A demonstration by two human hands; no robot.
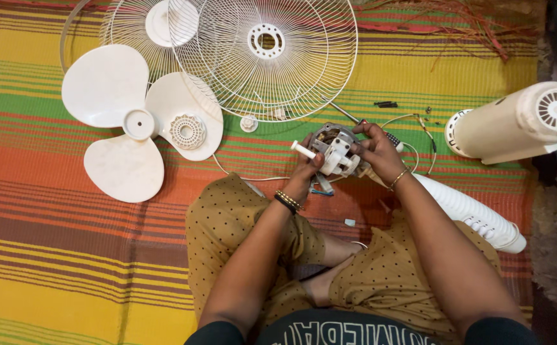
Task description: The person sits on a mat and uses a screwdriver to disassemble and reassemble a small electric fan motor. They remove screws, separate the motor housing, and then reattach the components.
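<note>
White plastic and bare metal show between the two hands: a fan motor with a short white shaft sticking out to its left side. Her left hand is closed around the motor from below, fingers wrapped on its near edge. Her right hand grips the motor's far right side, thumb on top. The motor is held just above the striped mat, in front of the person's crossed legs.

Just past the motor, farther from the person, lies a round wire fan guard, with a second guard partly under it. Left of the motor sits a white three-blade fan propeller flat on the mat. A thin white cable runs from the motor towards the blade. Right of the motor lies a cream fan housing on its side, and a white ribbed stand piece lies beside the right forearm. Small dark screws lie between the motor and the housing.
</note>
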